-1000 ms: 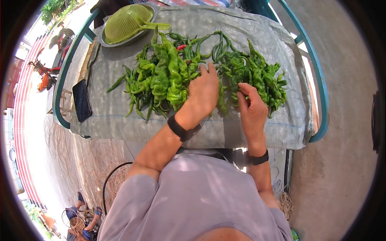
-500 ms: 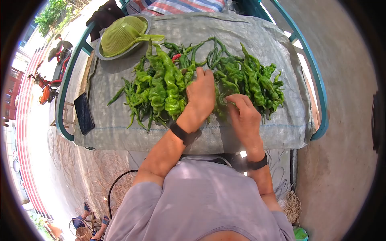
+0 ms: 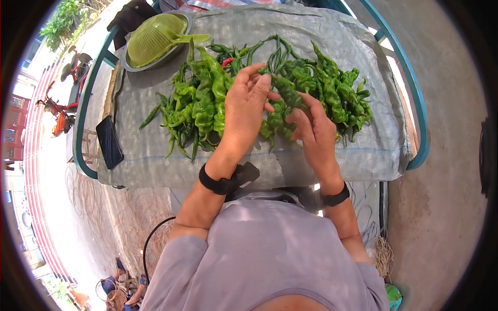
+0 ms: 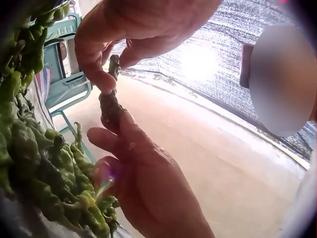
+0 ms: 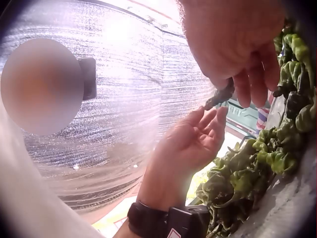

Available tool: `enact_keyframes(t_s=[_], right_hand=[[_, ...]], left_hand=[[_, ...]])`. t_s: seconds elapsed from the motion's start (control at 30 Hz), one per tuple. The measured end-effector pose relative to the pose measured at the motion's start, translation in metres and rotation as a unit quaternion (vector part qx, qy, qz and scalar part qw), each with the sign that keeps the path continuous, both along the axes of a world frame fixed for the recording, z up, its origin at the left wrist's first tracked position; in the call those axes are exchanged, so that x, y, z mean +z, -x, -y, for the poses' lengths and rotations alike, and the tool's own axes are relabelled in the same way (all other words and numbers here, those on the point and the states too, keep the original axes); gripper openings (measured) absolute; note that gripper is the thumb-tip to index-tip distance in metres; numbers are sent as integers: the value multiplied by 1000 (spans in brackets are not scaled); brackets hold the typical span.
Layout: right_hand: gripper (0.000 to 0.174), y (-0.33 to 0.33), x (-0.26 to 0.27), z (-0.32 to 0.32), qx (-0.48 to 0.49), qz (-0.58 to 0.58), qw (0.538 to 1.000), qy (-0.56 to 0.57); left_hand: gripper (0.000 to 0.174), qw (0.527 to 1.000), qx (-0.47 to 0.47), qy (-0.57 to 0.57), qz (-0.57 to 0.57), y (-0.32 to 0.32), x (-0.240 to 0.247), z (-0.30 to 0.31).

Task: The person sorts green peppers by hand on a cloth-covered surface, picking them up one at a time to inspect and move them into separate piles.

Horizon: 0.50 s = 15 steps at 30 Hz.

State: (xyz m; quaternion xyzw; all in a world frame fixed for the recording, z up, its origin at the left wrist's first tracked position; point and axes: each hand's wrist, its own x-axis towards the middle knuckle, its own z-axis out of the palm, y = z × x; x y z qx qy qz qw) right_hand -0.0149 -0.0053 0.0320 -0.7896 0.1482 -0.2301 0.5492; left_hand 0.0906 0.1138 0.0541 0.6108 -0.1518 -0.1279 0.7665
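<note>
A dark green wrinkled pepper (image 3: 286,91) is held between the two hands in front of the heaps. My left hand (image 3: 243,111) pinches its upper end between thumb and fingers, as the left wrist view also shows. At the pepper's lower end, the thumb and fingers of my right hand (image 3: 317,132) grip it. In the left wrist view the pepper (image 4: 111,106) stands nearly upright between both sets of fingertips. A heap of long green peppers (image 3: 202,106) lies left of the hands, another heap (image 3: 332,93) on the right.
A grey woven sheet (image 3: 145,155) covers the table inside a teal metal frame (image 3: 410,103). At the back left a yellow-green strainer (image 3: 158,41) rests in a metal basin (image 3: 188,26). A phone (image 3: 109,142) lies near the left edge. One red pepper (image 3: 227,62) shows among the green.
My left hand has come back from the middle of the peppers and turned, with the pepper raised. My right hand has moved left from the right heap and joined it at that pepper.
</note>
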Motion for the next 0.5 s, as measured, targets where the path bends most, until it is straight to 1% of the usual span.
enact_keyframes(t_s=[0.03,0.07,0.13,0.17,0.2,0.23,0.27,0.3,0.33,0.4,0.43,0.5], right_hand=[[35,1,2,0,-11,-6,1000,3],[34,2,2,2,-22,-11,1000,6],[32,1,-3,10,-72,-31,994,82],[30,-1,-4,13,-97,-33,987,122],[29,-2,-5,15,-121,-34,979,164],[26,-2,-2,14,-132,-48,977,163],[25,-2,-2,16,-137,-61,970,191],[24,-1,-3,18,-142,-75,963,218],[23,-1,-4,19,-146,-89,954,246],[22,0,-6,19,-152,-87,957,231],[22,1,-8,18,-154,-87,959,223],[22,6,-13,16,-146,-42,971,183]], left_hand=[[37,995,40,-81,42,1,7,-6],[37,989,38,-117,81,1,7,-11],[37,968,30,-190,159,0,8,-20],[34,949,-5,-260,178,3,11,-22],[34,905,-4,-329,270,5,3,-25],[34,848,-3,-392,356,9,-13,-28],[34,779,-1,-450,437,12,-25,-29],[30,761,-38,-481,434,17,-29,-28],[28,730,-65,-524,433,21,-32,-26],[24,662,-118,-604,428,27,-36,-22],[22,663,-107,-590,448,29,-44,-22],[23,661,-116,-583,458,28,-47,-23]])
